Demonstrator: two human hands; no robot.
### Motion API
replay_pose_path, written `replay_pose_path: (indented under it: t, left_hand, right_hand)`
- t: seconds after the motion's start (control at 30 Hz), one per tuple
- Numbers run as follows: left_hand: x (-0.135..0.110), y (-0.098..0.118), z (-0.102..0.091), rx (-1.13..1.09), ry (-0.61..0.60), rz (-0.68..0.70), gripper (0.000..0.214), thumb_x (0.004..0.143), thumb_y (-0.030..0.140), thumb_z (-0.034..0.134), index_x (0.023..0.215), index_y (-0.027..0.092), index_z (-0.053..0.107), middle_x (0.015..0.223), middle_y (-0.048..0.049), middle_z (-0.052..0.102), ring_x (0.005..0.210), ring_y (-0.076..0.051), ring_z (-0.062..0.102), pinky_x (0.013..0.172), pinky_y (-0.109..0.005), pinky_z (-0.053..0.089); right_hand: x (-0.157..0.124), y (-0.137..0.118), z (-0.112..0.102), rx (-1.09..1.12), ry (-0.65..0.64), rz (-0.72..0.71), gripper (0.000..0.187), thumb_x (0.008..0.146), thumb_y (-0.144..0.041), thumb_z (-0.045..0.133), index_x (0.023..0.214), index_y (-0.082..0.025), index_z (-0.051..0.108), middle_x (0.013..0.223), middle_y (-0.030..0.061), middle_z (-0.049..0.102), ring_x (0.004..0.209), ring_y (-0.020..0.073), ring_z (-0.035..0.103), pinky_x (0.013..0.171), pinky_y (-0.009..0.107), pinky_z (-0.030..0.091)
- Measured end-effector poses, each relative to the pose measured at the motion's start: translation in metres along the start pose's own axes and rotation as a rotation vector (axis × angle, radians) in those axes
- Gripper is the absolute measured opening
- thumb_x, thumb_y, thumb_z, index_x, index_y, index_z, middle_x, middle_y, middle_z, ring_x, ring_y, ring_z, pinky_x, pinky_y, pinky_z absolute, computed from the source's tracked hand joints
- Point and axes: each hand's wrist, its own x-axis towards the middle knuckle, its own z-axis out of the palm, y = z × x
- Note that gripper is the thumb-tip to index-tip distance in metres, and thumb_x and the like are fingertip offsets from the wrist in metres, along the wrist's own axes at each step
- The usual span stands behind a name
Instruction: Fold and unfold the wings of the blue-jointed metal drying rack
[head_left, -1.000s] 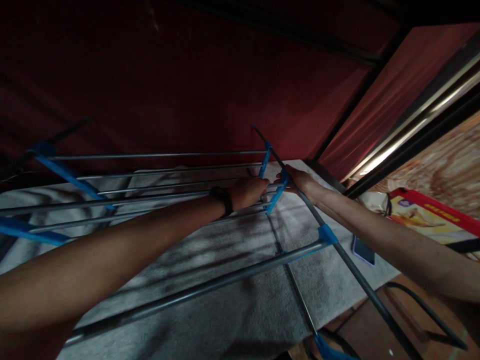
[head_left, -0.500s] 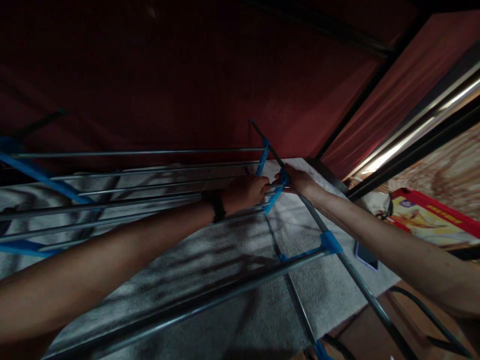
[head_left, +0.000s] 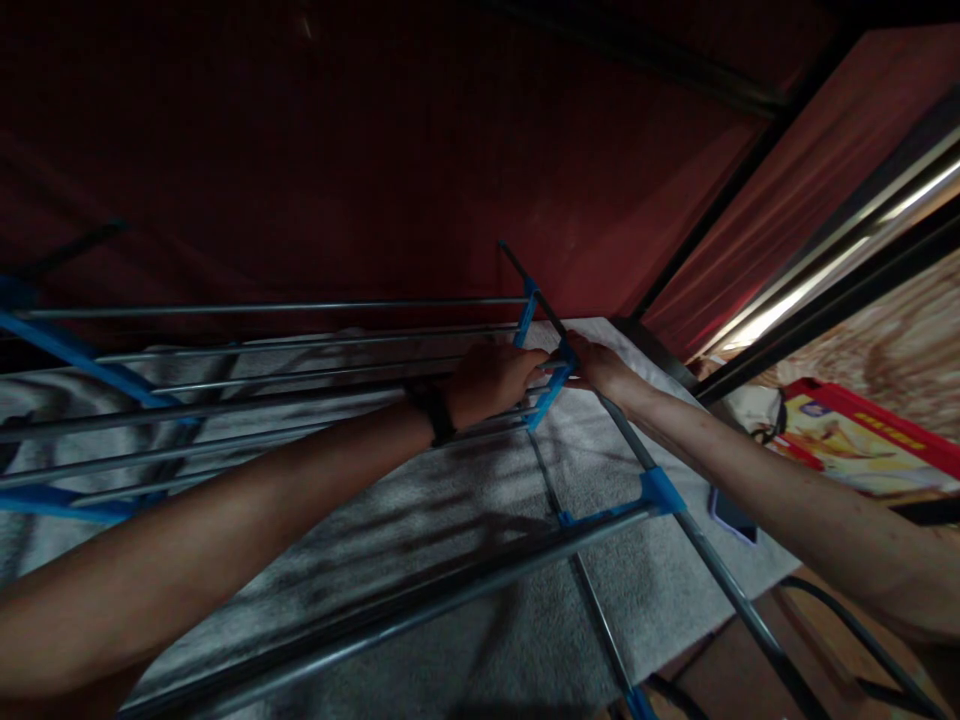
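Observation:
A rack of grey metal tubes [head_left: 337, 306] joined by blue plastic connectors [head_left: 663, 490] stands across the view. My left hand [head_left: 495, 382], with a dark band at the wrist, is closed around one of the crosswise tubes near its right end. From the other side, my right hand [head_left: 596, 368] grips the blue end connector [head_left: 555, 388] where it meets the long side pole [head_left: 630, 435]. Some fingers of both hands are hidden behind the tube and connector. The tube's end lies against the connector; whether it is fully seated I cannot tell.
Beneath the rack lies a grey cloth [head_left: 465, 530]. A dark red panel [head_left: 337, 150] rises behind it. To the right are a phone [head_left: 735, 515], a red and yellow box [head_left: 862, 435] and a black curved tube [head_left: 855, 625] lower down.
Both hands stay at the same joint. My left hand has shifted slightly right, closer to the connector; the rack has barely moved.

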Motion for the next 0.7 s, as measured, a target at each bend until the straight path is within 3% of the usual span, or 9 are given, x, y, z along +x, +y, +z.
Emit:
replay_pose_path:
  t: [0.27, 0.5, 0.7]
  left_hand:
    - [0.0000, 0.0046, -0.0020, -0.020, -0.020, -0.033, 0.035, 0.106, 0.038, 0.045, 0.114, 0.020, 0.074, 0.100, -0.0090, 0.079, 0.092, -0.024, 0.074, 0.071, -0.031, 0.047]
    - [0.0036, 0.0035, 0.0012, -0.026, -0.027, -0.061, 0.032, 0.105, 0.035, 0.048, 0.114, 0.021, 0.074, 0.106, -0.0088, 0.079, 0.099, -0.024, 0.074, 0.078, -0.032, 0.049]
    - [0.0032, 0.0052, 0.0023, -0.023, -0.048, -0.094, 0.033, 0.105, 0.036, 0.047, 0.118, 0.022, 0.074, 0.108, -0.0090, 0.079, 0.102, -0.025, 0.074, 0.081, -0.032, 0.050]
  right_hand:
    - [0.0022, 0.0014, 0.0018, 0.018, -0.002, -0.004, 0.046, 0.108, -0.048, 0.037, 0.088, -0.019, 0.066, 0.084, 0.0050, 0.075, 0.083, 0.0165, 0.072, 0.080, 0.027, 0.059]
    - [0.0066, -0.0005, 0.0033, 0.042, 0.016, 0.043, 0.036, 0.108, -0.042, 0.040, 0.087, -0.021, 0.060, 0.078, 0.0014, 0.072, 0.073, 0.0145, 0.069, 0.076, 0.025, 0.058]
    - [0.0087, 0.0020, 0.0043, 0.001, 0.020, 0.031, 0.043, 0.109, -0.047, 0.039, 0.084, -0.020, 0.061, 0.073, 0.0025, 0.069, 0.067, 0.0134, 0.065, 0.073, 0.024, 0.057]
